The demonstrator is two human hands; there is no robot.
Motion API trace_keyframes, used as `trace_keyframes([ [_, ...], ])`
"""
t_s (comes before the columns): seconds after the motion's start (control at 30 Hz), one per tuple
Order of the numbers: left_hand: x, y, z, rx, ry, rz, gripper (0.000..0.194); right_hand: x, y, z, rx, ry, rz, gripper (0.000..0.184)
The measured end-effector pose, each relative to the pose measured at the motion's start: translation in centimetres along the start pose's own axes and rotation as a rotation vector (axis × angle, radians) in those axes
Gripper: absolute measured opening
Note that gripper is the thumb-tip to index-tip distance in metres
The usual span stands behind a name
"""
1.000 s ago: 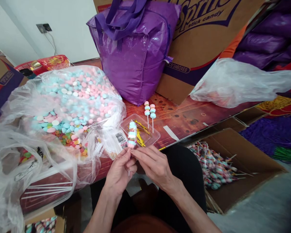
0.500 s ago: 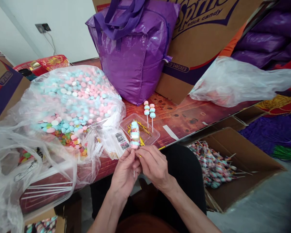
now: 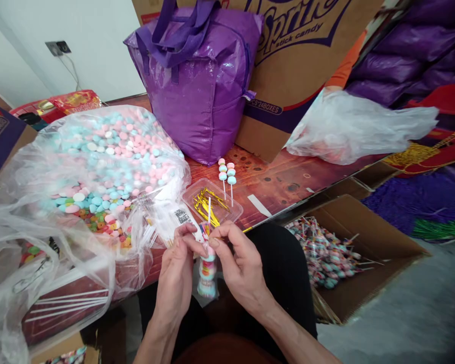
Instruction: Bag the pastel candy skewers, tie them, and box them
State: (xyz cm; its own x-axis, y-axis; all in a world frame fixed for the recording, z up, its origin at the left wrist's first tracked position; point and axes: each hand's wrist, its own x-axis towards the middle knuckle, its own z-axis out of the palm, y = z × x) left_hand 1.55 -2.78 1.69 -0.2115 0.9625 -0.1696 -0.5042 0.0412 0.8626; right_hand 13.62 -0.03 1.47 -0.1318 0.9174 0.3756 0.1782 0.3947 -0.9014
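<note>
A marshmallow candy stick (image 3: 208,270) in a clear wrapper hangs head down between my hands, its white stick (image 3: 209,208) pointing up. My left hand (image 3: 176,270) has its thumb and forefinger closed at the gathered neck of the wrapper. My right hand (image 3: 244,258) pinches at the same neck from the other side, on what looks like a thin gold twist tie, mostly hidden by the fingertips. Just beyond lies a clear plastic tray (image 3: 233,218) with gold twist ties (image 3: 205,205). Two unwrapped candy sticks (image 3: 231,174) lie behind the tray.
To the left are a large clear bag of pink and blue candies (image 3: 114,146), printed wrappers (image 3: 169,217) and white sticks (image 3: 68,303). A purple bag (image 3: 197,101) stands behind. On the right, below table height, a cardboard box (image 3: 382,258) holds many wrapped candy sticks (image 3: 322,247).
The candy stick has been turned over: its candies were on top and now hang below my fingers. My hands have shifted their hold at the neck, and the view has swung slightly right.
</note>
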Motion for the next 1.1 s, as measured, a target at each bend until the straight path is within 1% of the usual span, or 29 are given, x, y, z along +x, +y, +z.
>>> trace_keyframes([
  [0.07, -0.4, -0.1, -0.2, 0.104, 0.004, 0.018, 0.045, 0.0, -0.2, 0.1, -0.029, 0.009, -0.057, 0.016],
  [0.13, -0.7, -0.5, -0.5, 0.184, 0.025, -0.006, 0.046, -0.2, -0.1, 0.2, -0.051, 0.019, -0.106, 0.017],
  [0.27, -1.0, -2.0, -0.9, 0.214, 0.146, -0.033, 0.045, -0.5, 0.3, 0.0, -0.024, 0.051, -0.115, 0.017],
  [0.33, -1.1, -2.4, -0.8, 0.214, 0.161, -0.031, 0.042, -0.7, 0.2, -0.3, -0.010, 0.066, -0.114, 0.017],
  [0.43, -1.3, -2.1, -0.2, 0.153, 0.126, -0.097, 0.041, -0.9, -0.3, -0.7, -0.018, 0.083, -0.151, 0.018],
  [0.57, -1.3, -0.8, 1.1, -0.093, 0.024, -0.287, 0.046, -1.3, -0.8, -0.8, -0.018, 0.100, -0.176, 0.020],
  [0.63, -1.4, -0.5, 1.5, -0.149, -0.016, -0.334, 0.038, -1.6, -0.9, -0.6, 0.002, 0.093, -0.167, 0.020],
  [0.7, -1.4, -0.6, 1.5, -0.146, -0.017, -0.320, 0.026, -1.9, -0.8, -0.5, 0.049, 0.082, -0.145, 0.019],
  [0.77, -1.5, -1.0, 1.4, -0.130, -0.007, -0.272, 0.020, -2.2, -0.8, -0.7, 0.112, 0.065, -0.060, 0.016],
  [0.87, -1.4, -1.5, 1.6, -0.107, -0.031, -0.211, 0.025, -2.7, -0.9, -1.2, 0.197, 0.044, 0.123, 0.017],
  [0.9, -1.4, -1.7, 1.8, -0.097, -0.043, -0.208, 0.027, -2.9, -0.9, -1.3, 0.212, 0.049, 0.157, 0.019],
  [0.97, -1.2, -2.1, 2.4, -0.088, -0.051, -0.226, 0.030, -3.1, -1.0, -1.6, 0.205, 0.080, 0.151, 0.020],
  [1.03, -1.1, -2.5, 3.0, -0.094, -0.028, -0.260, 0.031, -3.4, -0.9, -1.7, 0.138, 0.132, 0.079, 0.018],
  [1.1, -1.0, -2.9, 3.5, -0.101, 0.014, -0.287, 0.032, -3.8, -0.7, -1.7, 0.009, 0.170, -0.014, 0.021],
])
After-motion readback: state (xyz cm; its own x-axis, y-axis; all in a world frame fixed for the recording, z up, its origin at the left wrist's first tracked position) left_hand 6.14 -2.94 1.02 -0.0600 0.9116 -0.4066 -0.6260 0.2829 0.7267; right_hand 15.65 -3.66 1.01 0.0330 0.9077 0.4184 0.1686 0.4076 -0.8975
